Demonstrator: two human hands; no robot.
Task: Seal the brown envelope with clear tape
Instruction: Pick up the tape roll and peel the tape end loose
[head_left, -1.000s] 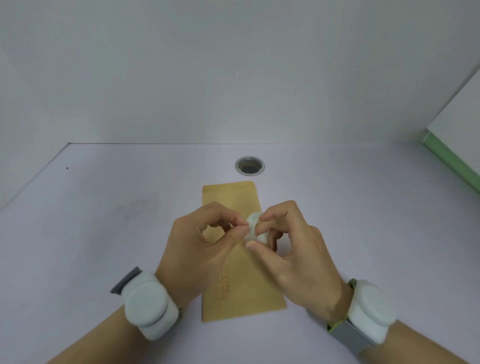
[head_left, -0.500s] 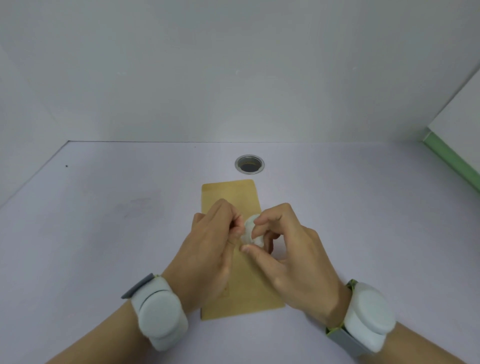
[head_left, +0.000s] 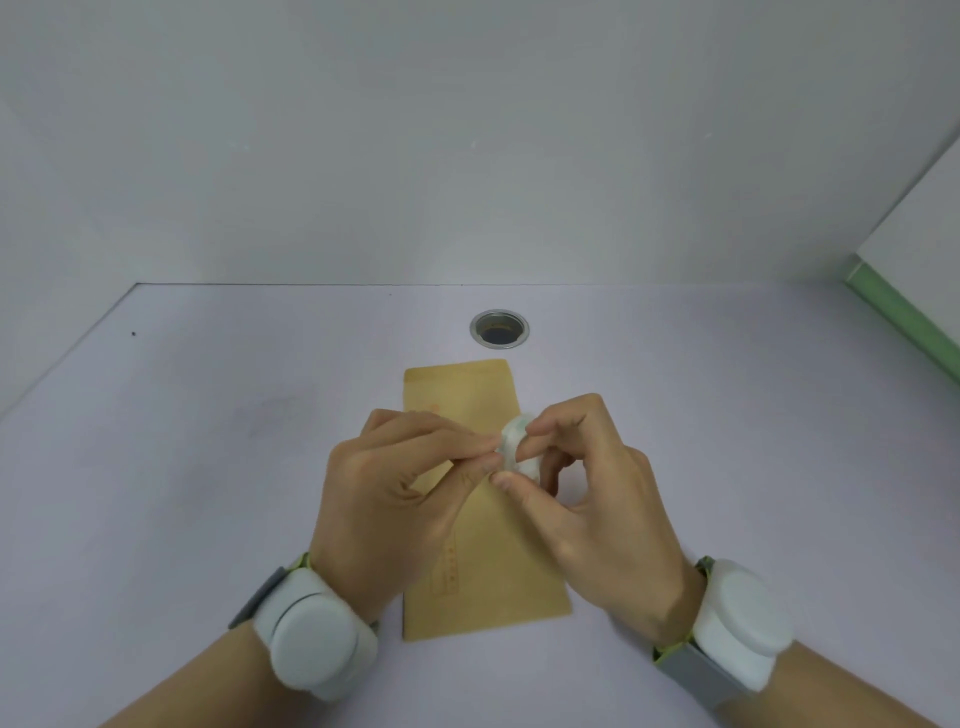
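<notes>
A long brown envelope (head_left: 460, 389) lies flat on the pale table, running away from me, with red print near its lower left. Both hands hover above its middle and hide that part. My right hand (head_left: 587, 499) holds a small roll of clear tape (head_left: 514, 444) between thumb and forefinger. My left hand (head_left: 389, 488) meets the roll from the left, its thumb and forefinger pinched at the roll's edge; the tape end itself is too small to make out.
A round metal-rimmed cable hole (head_left: 500, 329) sits in the table (head_left: 182, 467) just beyond the envelope's far end. White walls close the back and left. A green-edged panel (head_left: 904, 322) runs along the right. Each wrist wears a white band.
My left hand has shifted and turned its fingers against the tape roll, picking at its edge. The right hand keeps the roll at about the same place above the envelope.
</notes>
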